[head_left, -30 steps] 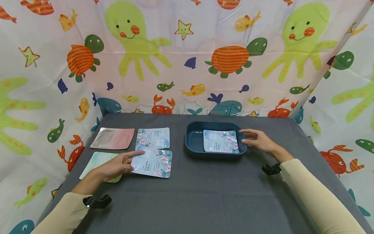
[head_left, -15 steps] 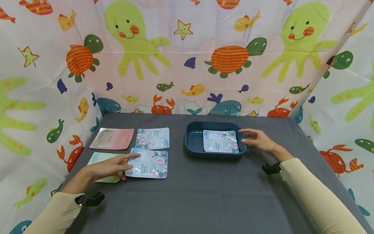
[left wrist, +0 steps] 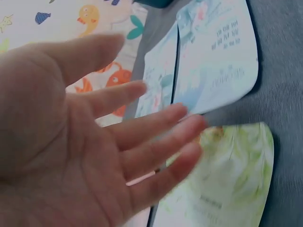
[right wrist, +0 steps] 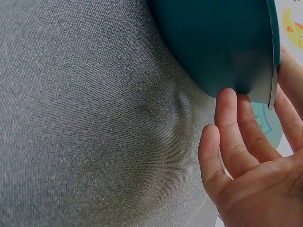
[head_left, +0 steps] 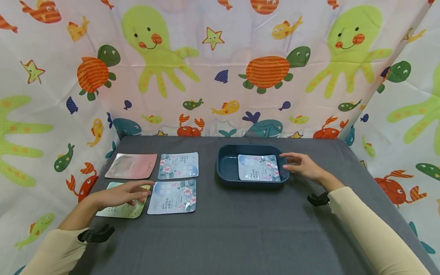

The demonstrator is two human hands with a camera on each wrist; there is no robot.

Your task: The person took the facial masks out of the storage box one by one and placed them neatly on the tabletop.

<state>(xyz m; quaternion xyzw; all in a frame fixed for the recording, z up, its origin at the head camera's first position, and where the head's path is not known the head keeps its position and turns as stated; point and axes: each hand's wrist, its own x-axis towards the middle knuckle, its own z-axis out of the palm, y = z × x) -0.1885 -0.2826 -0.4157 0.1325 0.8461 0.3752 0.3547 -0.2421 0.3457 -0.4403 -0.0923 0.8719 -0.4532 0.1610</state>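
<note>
In the head view, my left hand hovers over a green sheet-mask packet, fingers extended and holding nothing. Its index fingertip is right at the left edge of a blue floral sheet-mask packet, which lies flat on the table. The left wrist view shows the palm and spread fingers. My right hand touches the right end of a dark blue basin, its straight fingers against the outer wall in the right wrist view. Another blue floral packet lies in the basin.
Behind the near floral packet lies a third one, with a pink packet to its left. Grey cloth covers the table. A curtain printed with sea animals hangs along the back and sides.
The left hand has let go of the near floral packet and drawn back to the left. That packet has shifted slightly left and now lies squarely. The right hand stays at the basin.
</note>
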